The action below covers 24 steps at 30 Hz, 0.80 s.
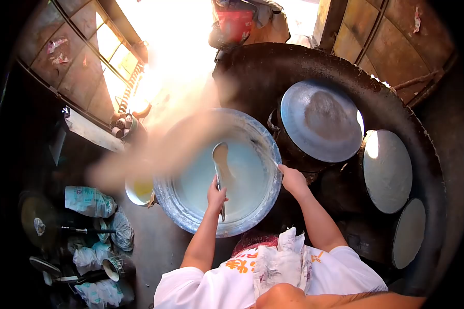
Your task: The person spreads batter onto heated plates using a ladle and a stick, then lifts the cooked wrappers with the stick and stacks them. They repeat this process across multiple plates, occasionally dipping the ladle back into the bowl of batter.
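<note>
A large basin (165, 206) with a worn blue-white rim holds pale, milky liquid (247, 190). My left hand (216, 193) is closed around the handle of a ladle (220, 153), whose rounded head is over the liquid. At the basin's right rim, my right hand (294, 181) is closed on what looks like a thin stick (266, 153) slanting inward across the rim. Its fingers partly hide the grip.
To the right, a curved dark counter (417, 123) carries several round griddles, including a large grey one (327, 121). A bowl with yellow contents (141, 189) sits left of the basin. Plastic bags (90, 201) lie farther left. A tan blur (154, 154) crosses the view.
</note>
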Available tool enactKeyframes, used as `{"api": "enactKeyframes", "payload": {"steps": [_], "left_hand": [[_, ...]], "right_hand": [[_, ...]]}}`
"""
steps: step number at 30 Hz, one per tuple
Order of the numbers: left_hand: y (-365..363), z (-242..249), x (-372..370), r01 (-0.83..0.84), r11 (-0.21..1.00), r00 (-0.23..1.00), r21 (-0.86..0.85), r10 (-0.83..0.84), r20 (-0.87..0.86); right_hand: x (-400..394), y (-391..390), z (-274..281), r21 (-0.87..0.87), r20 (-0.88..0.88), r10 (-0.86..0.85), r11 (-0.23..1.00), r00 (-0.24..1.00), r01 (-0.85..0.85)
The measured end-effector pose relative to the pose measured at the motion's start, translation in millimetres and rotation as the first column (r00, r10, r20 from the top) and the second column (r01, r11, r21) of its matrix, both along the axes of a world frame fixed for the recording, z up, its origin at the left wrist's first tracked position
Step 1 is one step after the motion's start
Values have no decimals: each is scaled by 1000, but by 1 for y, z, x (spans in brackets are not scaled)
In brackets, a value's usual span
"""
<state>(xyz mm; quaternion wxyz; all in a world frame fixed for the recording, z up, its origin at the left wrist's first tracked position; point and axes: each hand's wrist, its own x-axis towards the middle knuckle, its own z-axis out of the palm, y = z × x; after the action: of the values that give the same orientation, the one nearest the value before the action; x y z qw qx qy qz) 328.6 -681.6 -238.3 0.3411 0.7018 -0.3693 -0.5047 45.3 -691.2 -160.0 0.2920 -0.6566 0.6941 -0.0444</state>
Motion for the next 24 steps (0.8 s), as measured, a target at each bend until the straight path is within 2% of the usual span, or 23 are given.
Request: {"api": "enactKeyframes", "payload": {"steps": [1, 2, 3, 4, 5, 6, 7, 9, 10, 11, 12, 13, 14, 15, 17, 18, 20, 21, 22, 24], "left_hand": [[-11, -12, -2, 18, 1000, 1000, -4, -18, 12], [-11, -25, -9, 8, 994, 992, 106, 6, -127], [-7, -37, -23, 21, 976, 965, 217, 37, -259], [-6, -46, -34, 51, 947, 920, 317, 79, -385], [5, -26, -37, 108, 932, 917, 346, 41, -398], [2, -18, -25, 156, 932, 895, 327, 7, -445], [-2, -17, -11, 207, 928, 871, 311, -31, -490], [-21, -23, -17, 225, 932, 880, 285, -69, -470], [-32, -27, -19, 230, 937, 885, 263, -89, -457], [-53, -48, -16, 265, 957, 942, 116, -232, -243], [-72, -63, -14, 328, 945, 945, -19, -328, 1], [-73, -77, -16, 299, 954, 953, -7, -298, 58], [-74, -75, -21, 268, 963, 957, 6, -267, 114], [-63, -80, -32, 188, 978, 982, 91, -185, -39], [-47, -91, -63, 59, 962, 948, 265, 29, -317], [-40, -84, -74, 14, 931, 826, 364, 194, -529], [-31, -72, -89, -50, 858, 596, 511, 436, -674], [-32, -67, -97, -61, 815, 448, 576, 539, -714], [-32, -66, -104, -71, 796, 354, 601, 584, -731], [-26, -65, -111, 57, 722, 55, 689, 687, -725]], "right_hand": [[10, -8, -13, 41, -40, 28, 999, 999, -26], [24, -13, -23, 84, -72, 54, 995, 996, -48], [47, 1, -29, 151, -92, 4, 988, 996, 10], [51, 13, -19, 196, -81, 20, 981, 997, -4], [52, 20, -7, 235, -74, 43, 972, 996, -25], [28, 26, -20, 125, 36, -58, 991, 998, 53], [15, 27, 1, 117, 57, -164, 981, 985, 156], [33, 25, 5, 268, -99, -36, 961, 994, 62], [44, 31, -7, 189, -66, 43, 981, 997, -30], [48, 30, -6, 189, -35, 54, 981, 998, -46], [44, 22, -2, 153, -5, -50, 987, 999, 50], [37, 24, 2, 141, 25, -149, 980, 989, 144], [37, 23, 0, 177, -47, -222, 958, 974, 227], [42, 31, -12, 196, -30, -195, 961, 980, 197], [55, 42, -49, 200, 1, -137, 971, 991, 134], [61, 48, -54, 197, 84, -177, 968, 981, 158], [57, 66, -70, 49, 218, -174, 985, 960, 168], [52, 70, -73, -34, 280, -159, 984, 947, 175], [46, 77, -76, 29, 329, -204, 978, 922, 206], [41, 84, -51, 106, 410, -267, 964, 872, 246]]}}
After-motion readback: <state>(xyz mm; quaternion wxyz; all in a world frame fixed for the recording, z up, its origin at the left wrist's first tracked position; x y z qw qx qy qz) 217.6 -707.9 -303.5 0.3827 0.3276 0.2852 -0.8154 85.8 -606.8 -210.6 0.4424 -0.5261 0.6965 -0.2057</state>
